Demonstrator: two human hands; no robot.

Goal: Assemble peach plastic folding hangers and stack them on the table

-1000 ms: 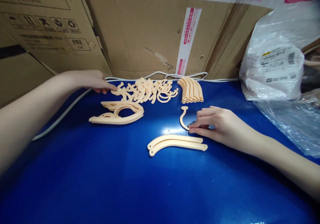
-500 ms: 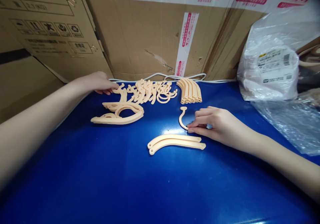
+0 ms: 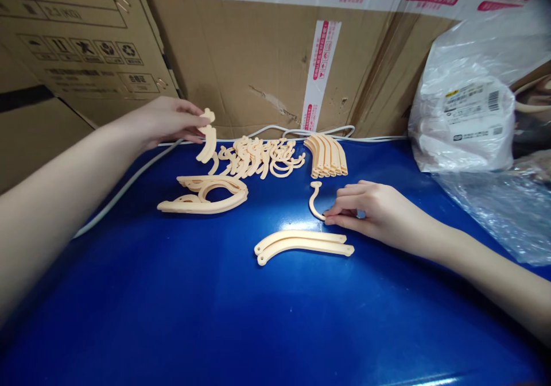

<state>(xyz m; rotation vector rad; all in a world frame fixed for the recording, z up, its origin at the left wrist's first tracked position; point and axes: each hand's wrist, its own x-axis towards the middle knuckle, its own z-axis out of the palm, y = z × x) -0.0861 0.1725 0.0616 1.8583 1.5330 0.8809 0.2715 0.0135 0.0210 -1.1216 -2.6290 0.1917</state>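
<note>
Raised at the back left, my left hand point(image 3: 183, 123) is closed in a pinch on a short cream plastic hanger piece point(image 3: 208, 142). The piece hangs tilted beside a heap of small hanger parts point(image 3: 253, 157). On the right, the thumb and fingers of my right hand point(image 3: 365, 209) pinch the lower end of a cream plastic hanger hook point(image 3: 315, 199). Two long curved hanger arms point(image 3: 303, 243) lie side by side in front of it. Left of centre rest folded, joined hanger pieces point(image 3: 206, 205).
A neat stack of curved arms point(image 3: 327, 156) stands behind my right hand. White cable point(image 3: 275, 128) runs along the back of the blue table point(image 3: 215, 317). Cardboard boxes point(image 3: 241, 58) wall the back and left. A plastic-wrapped package point(image 3: 469, 110) sits at the right.
My left hand has lifted the short hanger piece up from the left end of the heap. My right hand stays nearly still with the hook.
</note>
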